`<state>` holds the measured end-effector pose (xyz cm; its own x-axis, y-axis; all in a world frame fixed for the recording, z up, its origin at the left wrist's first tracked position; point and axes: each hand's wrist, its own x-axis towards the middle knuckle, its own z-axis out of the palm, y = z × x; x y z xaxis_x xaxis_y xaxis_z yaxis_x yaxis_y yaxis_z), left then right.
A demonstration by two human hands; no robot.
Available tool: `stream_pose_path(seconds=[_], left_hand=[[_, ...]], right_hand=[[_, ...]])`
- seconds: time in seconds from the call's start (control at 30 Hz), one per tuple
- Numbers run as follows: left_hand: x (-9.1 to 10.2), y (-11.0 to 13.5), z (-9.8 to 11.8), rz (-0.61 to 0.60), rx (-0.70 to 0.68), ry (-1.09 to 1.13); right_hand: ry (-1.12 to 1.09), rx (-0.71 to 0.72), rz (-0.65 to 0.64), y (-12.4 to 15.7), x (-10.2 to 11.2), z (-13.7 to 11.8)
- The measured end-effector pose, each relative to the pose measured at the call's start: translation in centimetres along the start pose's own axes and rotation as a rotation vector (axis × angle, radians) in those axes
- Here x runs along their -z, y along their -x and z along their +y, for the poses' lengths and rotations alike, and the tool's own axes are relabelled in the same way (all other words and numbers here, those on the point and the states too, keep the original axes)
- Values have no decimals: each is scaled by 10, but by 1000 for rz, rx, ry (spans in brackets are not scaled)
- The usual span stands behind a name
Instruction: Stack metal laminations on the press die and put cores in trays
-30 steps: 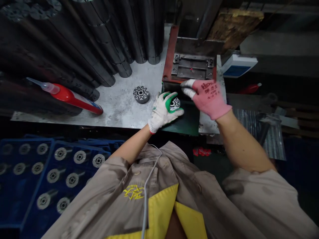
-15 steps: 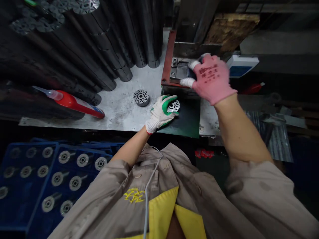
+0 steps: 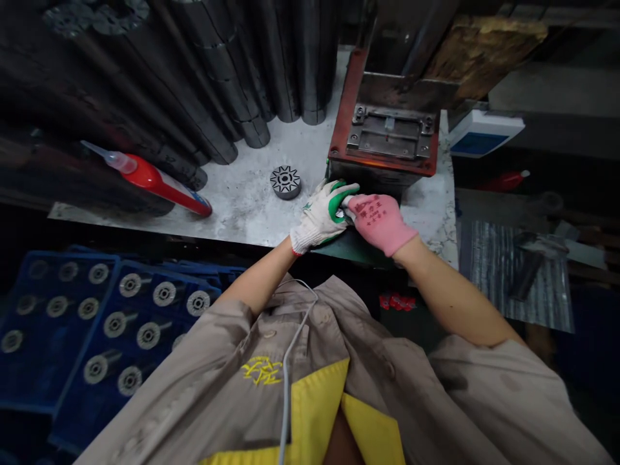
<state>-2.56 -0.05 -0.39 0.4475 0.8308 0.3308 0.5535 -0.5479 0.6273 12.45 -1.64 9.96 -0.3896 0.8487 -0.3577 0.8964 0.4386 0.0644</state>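
My left hand (image 3: 325, 216), in a white glove with green coating, is wrapped round a slotted metal rotor core (image 3: 340, 213). Most of that core is hidden by the gloves. My right hand (image 3: 378, 221), in a pink glove with white fingertips, has its fingers pinched together against the core's top. Whatever lies between those fingertips is too small to make out. Left of my hands, a second rotor core (image 3: 285, 182) stands on the bench with its star-shaped slots facing up. Just beyond my hands is a metal fixture (image 3: 391, 132) on a red-edged block.
Tall dark stacks of cores (image 3: 232, 97) lean at the back left. A red glue bottle (image 3: 159, 187) lies on the white bench (image 3: 232, 210). Blue trays (image 3: 62, 361) with several shafted rotors sit low at left. A white box (image 3: 487, 132) stands at right.
My right hand has come from the fixture down and left to the rotor core in my left hand. The fixture is now uncovered. The view has shifted slightly.
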Motion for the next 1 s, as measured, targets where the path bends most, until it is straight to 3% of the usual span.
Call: stream_pose_path(seconds=[0.1,0.2,0.27,0.4,0.5,0.6,0.73,0.87,0.93,1.0], left_hand=[[3,0,1,-8,2,-2],[1,-3,-1,16,3,20],[-2,-6,1,51,41,83],[-7,-12,13,165,208,102],[-9,-12,21,142,241,7],[-11,-9,21,114,248,-42],[-14,-4,13,128,230,-83],[-14,-5,0,89,179,-65],[-10,-4,-2,68,116,-29],[-4,0,3,42,54,14]], right_hand=[[58,0,-101,-5,11,-9],[29,62,-73,-2,25,5],[-40,-2,41,3,36,21],[-82,-281,366,0,61,47],[-40,-336,381,-16,67,57],[-63,-283,434,-21,56,65],[-140,-126,488,-9,22,69],[-165,11,290,-9,-14,53],[-122,76,191,-10,-20,44],[-55,185,192,-4,-18,45]])
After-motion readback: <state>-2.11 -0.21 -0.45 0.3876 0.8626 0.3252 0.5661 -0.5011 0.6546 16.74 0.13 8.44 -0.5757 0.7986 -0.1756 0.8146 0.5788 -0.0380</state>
